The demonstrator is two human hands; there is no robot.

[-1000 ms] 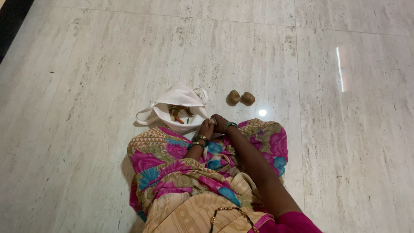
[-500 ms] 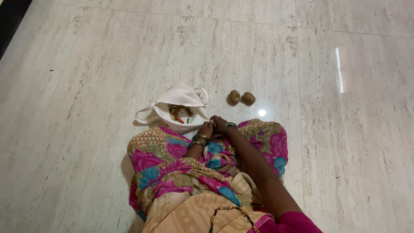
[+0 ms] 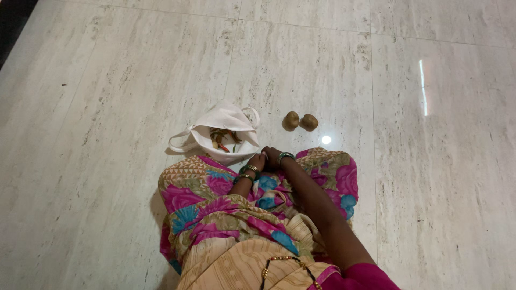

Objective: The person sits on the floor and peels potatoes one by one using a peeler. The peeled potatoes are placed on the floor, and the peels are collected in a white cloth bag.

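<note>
Head view, looking down on a person seated on a pale marble floor point(image 3: 107, 161) of large tiles, which lies on every side of the fingers. The flowered cloth point(image 3: 215, 215), pink, teal and beige, covers the lap just below and behind the fingers and reaches out to both sides of them. A white cloth bag point(image 3: 223, 119) stands open on the floor just beyond the fingers, its near rim touching or almost touching them; a loop handle trails off to their left. Inside the bag, just ahead of the fingertips, lie several vegetables point(image 3: 221, 140), brownish with a red and a green piece; their kinds cannot be told. Two brown potatoes point(image 3: 300, 122) rest side by side on the floor, beyond the fingers and to their right, clear of the bag. The left hand point(image 3: 257, 161) and right hand point(image 3: 272, 157) meet at the bag's near rim, fingers curled together; whether they grip anything cannot be told. Bangles point(image 3: 248, 172) circle both wrists.
</note>
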